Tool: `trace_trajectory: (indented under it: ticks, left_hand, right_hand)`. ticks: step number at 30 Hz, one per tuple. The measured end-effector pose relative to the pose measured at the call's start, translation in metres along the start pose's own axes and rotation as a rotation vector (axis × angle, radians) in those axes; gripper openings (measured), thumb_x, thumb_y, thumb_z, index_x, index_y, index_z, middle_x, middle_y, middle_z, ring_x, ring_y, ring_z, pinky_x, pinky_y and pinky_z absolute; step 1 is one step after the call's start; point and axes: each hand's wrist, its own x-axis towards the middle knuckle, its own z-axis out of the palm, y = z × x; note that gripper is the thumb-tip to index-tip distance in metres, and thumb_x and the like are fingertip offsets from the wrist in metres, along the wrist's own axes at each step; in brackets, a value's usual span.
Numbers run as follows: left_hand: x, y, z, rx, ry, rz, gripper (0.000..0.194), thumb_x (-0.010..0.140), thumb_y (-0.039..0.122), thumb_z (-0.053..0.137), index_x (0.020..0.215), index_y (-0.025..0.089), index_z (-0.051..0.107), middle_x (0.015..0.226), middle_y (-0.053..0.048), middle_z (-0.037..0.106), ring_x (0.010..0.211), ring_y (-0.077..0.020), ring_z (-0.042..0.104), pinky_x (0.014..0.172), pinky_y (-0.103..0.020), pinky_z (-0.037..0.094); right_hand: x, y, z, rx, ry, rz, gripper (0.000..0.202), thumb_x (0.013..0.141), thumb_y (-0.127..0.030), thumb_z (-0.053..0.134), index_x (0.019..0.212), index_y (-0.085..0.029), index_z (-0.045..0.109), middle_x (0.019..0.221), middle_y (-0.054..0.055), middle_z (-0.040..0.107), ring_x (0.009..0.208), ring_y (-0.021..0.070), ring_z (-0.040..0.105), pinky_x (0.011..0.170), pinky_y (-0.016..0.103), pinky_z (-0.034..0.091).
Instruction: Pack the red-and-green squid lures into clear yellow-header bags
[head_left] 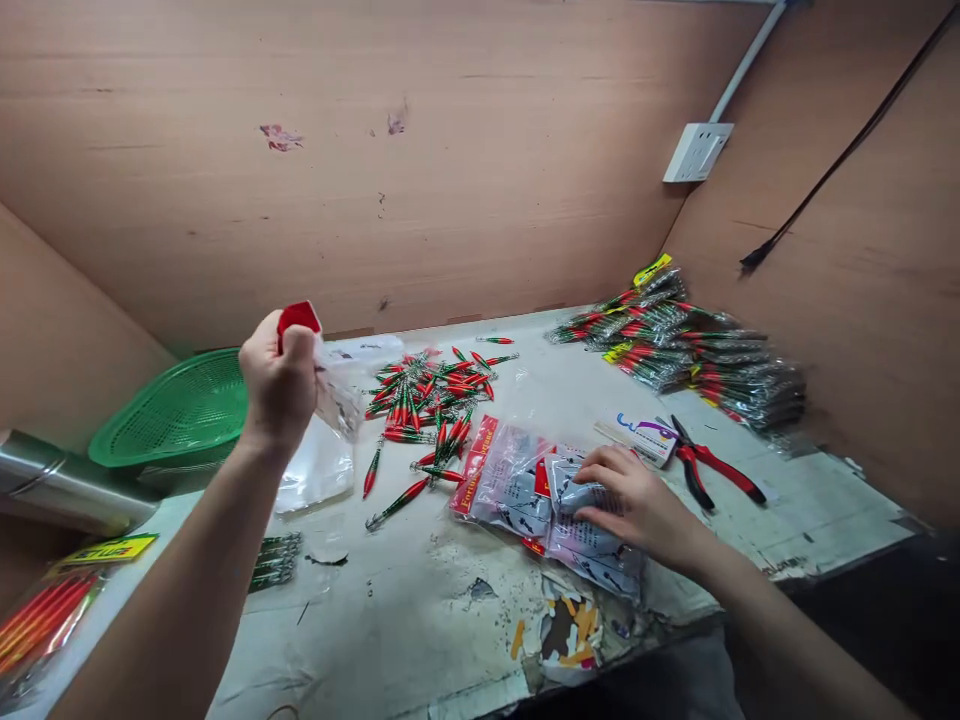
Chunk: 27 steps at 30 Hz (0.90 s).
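Observation:
My left hand (279, 375) is raised on the left, closed in a fist round the red top of a clear plastic bag (339, 400). The bag hangs crumpled from the fist. On the right, my right hand (634, 500) has its thumb and fingers curled round a printed plastic packet (568, 490). This packet lies over other flat printed packets, one with a red header (476, 470). Between my hands, a loose heap of red and green fishing lures (420, 390) with metal hooks is spread on the table.
Bagged lures (660, 340) are piled at the back right, near red-handled pliers (716, 470) and a card (637, 435). At left stand a green basket (172, 410) and a metal cylinder (67, 485). Clear bags (319, 470) lie beneath my left hand. Wooden walls enclose the table.

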Motion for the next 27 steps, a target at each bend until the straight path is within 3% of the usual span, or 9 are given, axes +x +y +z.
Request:
trace_trajectory:
  ticks: [4,6,9,12,16,18,21,27]
  left_hand:
    - [-0.043,0.040,0.011,-0.102,-0.141,0.113,0.020,0.073,0.023,0.051,0.055,0.019,0.042,0.064,0.001,0.041,0.058,-0.0122,0.038,0.053,-0.026,0.031]
    - [-0.058,0.057,0.016,-0.128,-0.247,0.154,0.020,0.070,0.021,0.057,0.054,0.019,0.045,0.070,-0.001,0.049,0.062,-0.0133,0.043,0.056,-0.026,0.035]
    - [-0.076,0.069,0.026,-0.203,-0.423,0.178,0.016,0.069,0.011,0.055,0.057,0.019,0.047,0.077,-0.003,0.060,0.063,-0.0138,0.049,0.057,-0.026,0.039]
    - [-0.094,0.072,0.045,-0.138,-0.646,0.256,0.014,0.071,0.008,0.048,0.068,0.020,0.053,0.075,-0.005,0.063,0.068,-0.0164,0.056,0.061,-0.028,0.043]
    - [-0.121,0.079,0.083,0.160,-0.939,0.336,0.020,0.077,0.009,0.046,0.091,0.016,0.058,0.084,-0.010,0.067,0.070,-0.0207,0.061,0.058,-0.031,0.045]
    - [-0.131,0.083,0.102,0.182,-1.040,0.382,0.034,0.074,0.009,0.052,0.106,0.017,0.059,0.096,-0.010,0.068,0.076,-0.0226,0.064,0.061,-0.031,0.046]
    - [-0.137,0.084,0.129,0.226,-1.188,0.454,0.035,0.070,0.015,0.060,0.104,0.021,0.064,0.102,-0.008,0.069,0.083,-0.0242,0.066,0.064,-0.031,0.048]
    - [-0.125,0.065,0.169,0.333,-1.294,0.508,0.020,0.069,0.015,0.065,0.088,0.019,0.070,0.090,-0.010,0.070,0.080,-0.0271,0.067,0.059,-0.030,0.047]
  right_hand:
    - [-0.012,0.005,0.027,-0.208,0.003,-0.014,0.049,0.070,-0.016,0.062,0.119,-0.020,0.056,0.128,0.014,0.050,0.117,0.0319,0.047,0.094,0.049,0.044]
    - [-0.012,0.008,0.026,-0.214,0.018,0.009,0.054,0.072,-0.022,0.061,0.126,-0.018,0.051,0.133,0.015,0.046,0.121,0.0321,0.044,0.097,0.048,0.042]
    - [-0.011,0.022,0.009,-0.134,0.047,0.119,0.044,0.081,-0.040,0.058,0.119,-0.019,0.054,0.122,0.014,0.053,0.116,0.0308,0.047,0.097,0.048,0.041]
    - [-0.012,0.041,-0.005,0.002,0.067,0.344,0.038,0.074,-0.049,0.062,0.099,-0.021,0.060,0.107,0.012,0.059,0.108,0.0327,0.048,0.095,0.049,0.038]
    - [-0.016,0.062,0.000,0.112,0.178,0.616,0.049,0.059,-0.056,0.067,0.087,-0.016,0.059,0.092,0.014,0.057,0.097,0.0357,0.052,0.088,0.053,0.040]
    - [-0.018,0.067,0.009,0.190,0.189,0.672,0.052,0.058,-0.059,0.066,0.085,-0.016,0.058,0.078,0.010,0.056,0.079,0.0292,0.055,0.074,0.045,0.046]
    - [-0.018,0.069,0.018,0.347,0.193,0.715,0.051,0.061,-0.065,0.059,0.079,-0.018,0.055,0.063,0.003,0.052,0.058,0.0191,0.051,0.054,0.032,0.044]
    - [-0.016,0.064,0.018,0.487,0.293,0.693,0.046,0.060,-0.063,0.062,0.068,-0.018,0.052,0.064,0.003,0.054,0.058,0.0155,0.048,0.052,0.028,0.038]
